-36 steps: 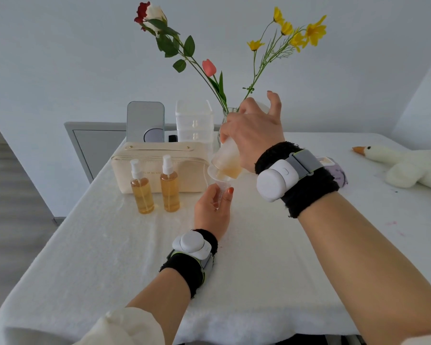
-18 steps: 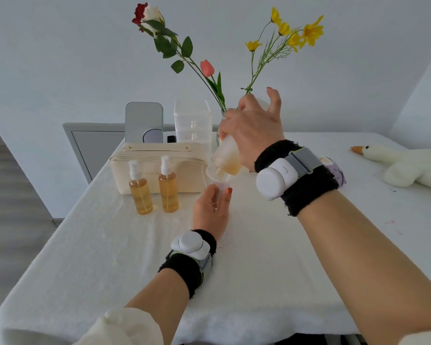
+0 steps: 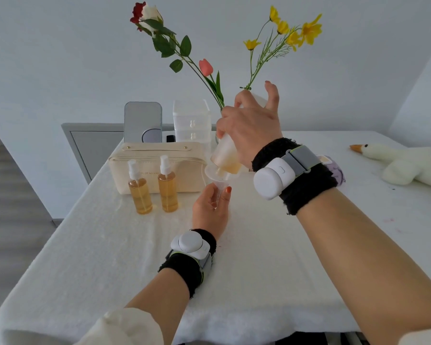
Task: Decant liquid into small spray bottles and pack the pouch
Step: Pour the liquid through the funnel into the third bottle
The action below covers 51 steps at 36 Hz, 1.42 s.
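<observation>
Right of pouch (image 3: 149, 158) on counter (image 3: 110, 245): right hand (image 3: 249, 130) grip clamped on tipped frosted bottle (image 3: 225, 155) over funnel (image 3: 215, 176); left hand (image 3: 209, 210) grip closed round small bottle (image 3: 219, 194) beneath. Light, slick plastic, likely; hold mid-body.

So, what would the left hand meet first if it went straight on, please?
The left hand would likely meet the frosted bottle that the right hand tilts over the funnel; depth unclear.
</observation>
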### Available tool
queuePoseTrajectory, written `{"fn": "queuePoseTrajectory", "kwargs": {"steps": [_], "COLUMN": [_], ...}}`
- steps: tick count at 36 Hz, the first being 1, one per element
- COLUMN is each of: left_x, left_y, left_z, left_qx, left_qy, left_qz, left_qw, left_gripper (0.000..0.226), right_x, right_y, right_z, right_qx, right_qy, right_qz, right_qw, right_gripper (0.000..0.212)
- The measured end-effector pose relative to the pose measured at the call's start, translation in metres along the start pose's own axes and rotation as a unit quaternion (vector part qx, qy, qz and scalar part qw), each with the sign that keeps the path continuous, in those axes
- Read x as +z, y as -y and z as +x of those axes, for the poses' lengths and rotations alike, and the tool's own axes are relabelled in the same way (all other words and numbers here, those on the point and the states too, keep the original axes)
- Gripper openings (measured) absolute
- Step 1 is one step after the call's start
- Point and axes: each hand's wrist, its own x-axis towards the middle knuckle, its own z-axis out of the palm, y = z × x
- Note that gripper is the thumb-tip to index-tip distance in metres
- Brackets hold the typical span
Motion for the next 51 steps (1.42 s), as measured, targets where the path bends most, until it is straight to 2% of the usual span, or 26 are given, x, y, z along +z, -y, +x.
{"fn": "queuePoseTrajectory", "kwargs": {"steps": [19,47,51], "left_x": [-0.0018,-0.0015,-0.0015], "left_y": [-0.0024,-0.0030,0.0000], "left_z": [-0.0007,-0.0012,-0.0007], "left_qx": [0.007,0.015,0.010], "left_qy": [-0.001,-0.004,-0.001], "left_qz": [0.011,0.009,0.013], "left_qw": [1.000,1.000,1.000], "left_gripper": [0.041,0.042,0.041], "right_x": [0.0029,0.0003,0.0013], "right_y": [0.0018,0.0009,0.0014], "right_z": [-0.0003,0.0058,0.0046], "right_qx": [-0.013,-0.011,-0.014], "right_qy": [-0.004,-0.003,0.000], "right_qz": [-0.012,-0.006,-0.008], "right_qw": [1.000,1.000,1.000], "right_gripper": [0.046,0.037,0.041]}}
